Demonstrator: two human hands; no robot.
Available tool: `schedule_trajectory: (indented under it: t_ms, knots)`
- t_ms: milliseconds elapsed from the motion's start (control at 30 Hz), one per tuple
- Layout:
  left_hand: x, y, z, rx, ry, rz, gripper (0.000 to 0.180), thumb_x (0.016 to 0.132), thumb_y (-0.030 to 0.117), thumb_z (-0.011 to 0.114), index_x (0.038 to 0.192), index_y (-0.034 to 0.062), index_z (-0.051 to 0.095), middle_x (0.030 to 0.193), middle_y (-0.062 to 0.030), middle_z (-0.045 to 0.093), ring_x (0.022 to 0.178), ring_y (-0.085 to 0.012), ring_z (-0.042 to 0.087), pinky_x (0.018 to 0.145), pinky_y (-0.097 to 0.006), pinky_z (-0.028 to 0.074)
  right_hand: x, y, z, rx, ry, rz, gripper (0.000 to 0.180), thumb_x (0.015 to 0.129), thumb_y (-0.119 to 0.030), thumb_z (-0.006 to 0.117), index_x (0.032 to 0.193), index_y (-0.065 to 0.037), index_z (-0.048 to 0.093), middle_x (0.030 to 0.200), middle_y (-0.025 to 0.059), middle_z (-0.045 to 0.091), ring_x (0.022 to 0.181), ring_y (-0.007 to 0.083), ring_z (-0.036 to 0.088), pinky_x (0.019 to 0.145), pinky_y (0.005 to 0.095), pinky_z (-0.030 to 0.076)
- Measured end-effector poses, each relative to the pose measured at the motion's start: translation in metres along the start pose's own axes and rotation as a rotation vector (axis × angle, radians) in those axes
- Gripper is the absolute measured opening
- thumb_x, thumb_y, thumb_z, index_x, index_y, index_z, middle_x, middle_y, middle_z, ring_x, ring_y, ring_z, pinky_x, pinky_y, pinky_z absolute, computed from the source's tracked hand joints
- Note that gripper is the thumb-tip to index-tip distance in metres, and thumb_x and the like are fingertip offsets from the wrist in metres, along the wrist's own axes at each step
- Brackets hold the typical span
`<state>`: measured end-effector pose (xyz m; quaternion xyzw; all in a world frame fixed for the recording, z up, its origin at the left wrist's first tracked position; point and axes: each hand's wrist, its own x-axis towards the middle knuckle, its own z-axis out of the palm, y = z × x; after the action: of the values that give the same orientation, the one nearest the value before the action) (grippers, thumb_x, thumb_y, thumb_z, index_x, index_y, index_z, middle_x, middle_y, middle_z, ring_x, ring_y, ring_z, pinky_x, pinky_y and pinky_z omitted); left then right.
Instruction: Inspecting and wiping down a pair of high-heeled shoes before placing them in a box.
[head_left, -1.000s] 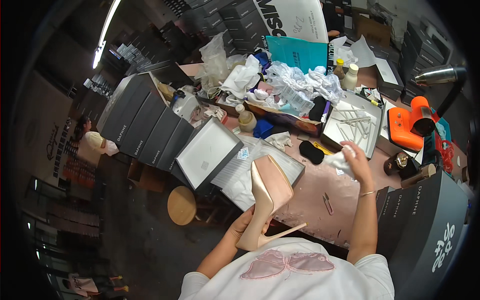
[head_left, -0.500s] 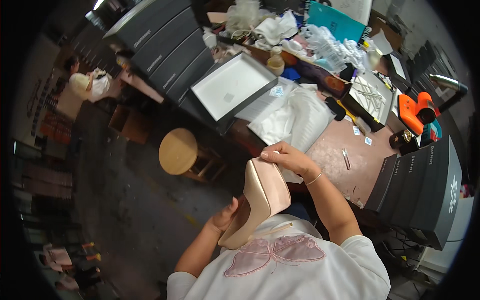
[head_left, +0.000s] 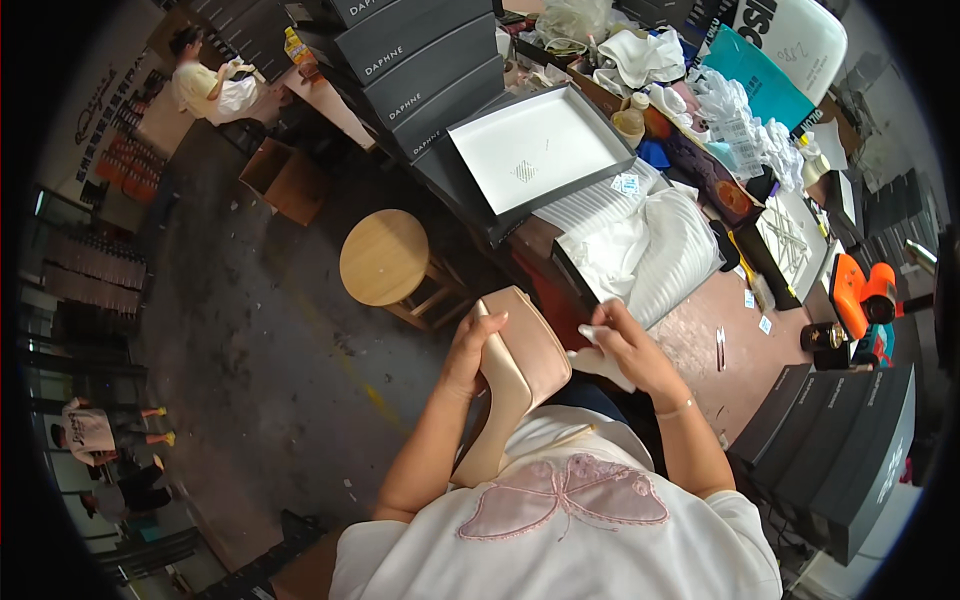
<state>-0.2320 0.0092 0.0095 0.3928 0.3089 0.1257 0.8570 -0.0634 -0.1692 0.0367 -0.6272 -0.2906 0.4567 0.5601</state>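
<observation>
A beige high-heeled shoe (head_left: 528, 362) is held in front of my white shirt, its broad, thick end tilted upward and its slim heel low by the shirt. My left hand (head_left: 472, 345) is closed around the upper left side of the shoe, thumb over its edge. Just right of the shoe, my right hand (head_left: 634, 352) pinches a crumpled white cloth (head_left: 603, 369), which hangs close beside the shoe's right edge. Whether cloth and shoe touch, I cannot tell.
A round wooden stool (head_left: 384, 257) stands ahead to the left. On the bench are an open tray-like box (head_left: 540, 150), a box with white wrapping (head_left: 655, 255), small snips (head_left: 720, 350) and an orange tool (head_left: 850, 295). Dark boxes (head_left: 830, 440) stack at right. Another person (head_left: 200, 85) sits far left.
My left hand has moved up to the shoe's thick end. The right hand has come off that end, to the right, and the white cloth now shows in its fingers. The view has shifted.
</observation>
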Motion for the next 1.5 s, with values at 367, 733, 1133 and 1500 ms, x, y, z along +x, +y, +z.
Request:
schedule_trajectory:
  t_ms: [367, 733, 1133, 1500]
  knots:
    - [0.076, 0.017, 0.101, 0.120, -0.005, 0.103, 0.042, 0.081, 0.027, 0.065, 0.114, 0.0009, 0.058, 0.099, -0.0070, 0.060, 0.088, -0.0140, 0.058, 0.077, -0.027, 0.049, -0.011, -0.029, -0.035, -0.643, 0.331, -0.657, 0.035, 0.077, -0.002, 0.073, 0.110, -0.007, 0.066, 0.089, 0.0098, 0.060, 0.069, 0.0204, 0.061, 0.059, 0.0302, 0.051]
    - [0.146, 0.029, 0.113, 0.141, -0.144, -0.043, 0.042, 0.081, 0.025, 0.065, 0.114, -0.0005, 0.057, 0.098, -0.0073, 0.060, 0.087, -0.0143, 0.059, 0.077, -0.027, 0.049, 0.054, -0.039, -0.060, -0.928, 0.485, -0.557, 0.042, 0.070, -0.001, 0.070, 0.111, -0.006, 0.066, 0.087, 0.0044, 0.058, 0.068, 0.0190, 0.061, 0.056, 0.0314, 0.052]
    - [0.211, 0.100, 0.075, 0.209, -0.327, -0.104, 0.040, 0.083, 0.024, 0.066, 0.113, -0.0002, 0.058, 0.099, -0.0062, 0.061, 0.090, -0.0127, 0.058, 0.077, -0.026, 0.048, 0.140, -0.076, -0.020, -1.018, 0.666, -0.463, 0.031, 0.075, -0.006, 0.064, 0.107, -0.007, 0.063, 0.086, 0.0039, 0.057, 0.065, 0.0199, 0.061, 0.051, 0.0297, 0.049]
    - [0.233, 0.115, 0.069, 0.244, -0.388, -0.093, 0.034, 0.085, 0.023, 0.064, 0.111, 0.0007, 0.059, 0.100, -0.0044, 0.060, 0.091, -0.0108, 0.056, 0.081, -0.026, 0.046, 0.151, -0.084, -0.023, -1.066, 0.638, -0.475, 0.027, 0.074, -0.007, 0.066, 0.101, -0.007, 0.066, 0.081, 0.0036, 0.058, 0.065, 0.0173, 0.062, 0.051, 0.0296, 0.050]
